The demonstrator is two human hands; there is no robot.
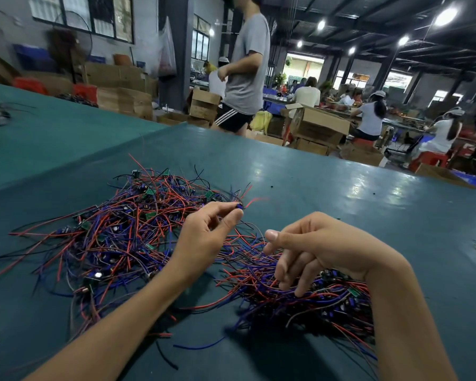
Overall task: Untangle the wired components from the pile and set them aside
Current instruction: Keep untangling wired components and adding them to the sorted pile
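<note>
At a teal bench [327, 185], the left hand [204, 235] pinches a component [239, 206] beside the wire pile [127, 229], while the right hand [313, 248] hangs relaxed, fingers loose, over a second bundle [327, 301].

L hand [204, 237] raised, thumb+index pinch component [239, 206]; R hand [316, 248] relaxed, fingers [286, 266] drooping.

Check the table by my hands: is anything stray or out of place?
Two loose wires lie outside the pile and the bundle, nearer the camera: a blue wire and a black wire. Nothing looks damaged.
</note>
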